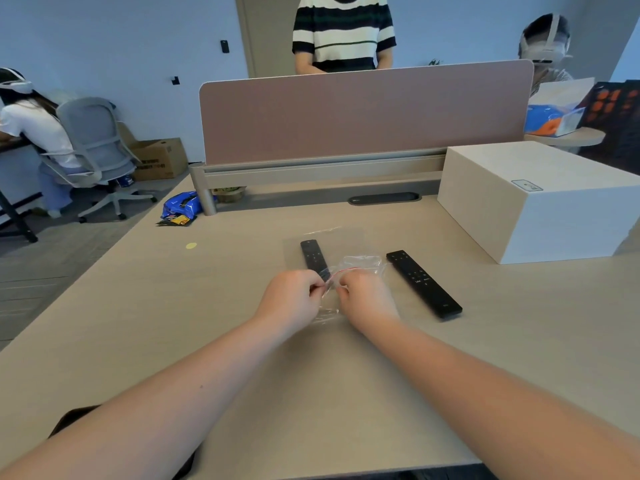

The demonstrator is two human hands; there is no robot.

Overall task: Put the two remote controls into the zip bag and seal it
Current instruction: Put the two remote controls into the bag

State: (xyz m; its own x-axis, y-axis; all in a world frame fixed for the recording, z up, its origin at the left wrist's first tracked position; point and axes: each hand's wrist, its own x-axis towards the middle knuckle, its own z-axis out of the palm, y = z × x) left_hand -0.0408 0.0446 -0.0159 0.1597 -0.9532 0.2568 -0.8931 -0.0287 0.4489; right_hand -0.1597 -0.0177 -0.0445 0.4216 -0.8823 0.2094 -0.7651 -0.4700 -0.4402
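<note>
Left hand: the left hand is curled, fingertips pinched on the near edge of the zip bag at its mouth.
Right hand: the right hand is curled the same way, pinching the bag's edge just beside the left; the two hands nearly touch.
Zip bag: clear plastic with a thin red strip along the mouth, crumpled near the hands and lying flat on the desk farther away.
Hard to make out: the bag is so clear that its outline fades into the desk; I cannot tell if the mouth is parted or pressed closed.
Left remote: black, slim, lying under or inside the plastic; I cannot tell which. Its near end is hidden behind the left hand's fingers.
Right remote: black, longer in view, flat on the desk to the right of the bag, outside it and untouched.
Cut off: both forearms run out of the bottom of the view.
Surface: pale wood-look desk; a small yellow dot to the left; a big white box at the right.
Room: a dusty pink divider panel at the desk's far edge, with a person in a striped shirt behind it; someone seated in a grey office chair at far left; a cardboard box on the floor.
</note>
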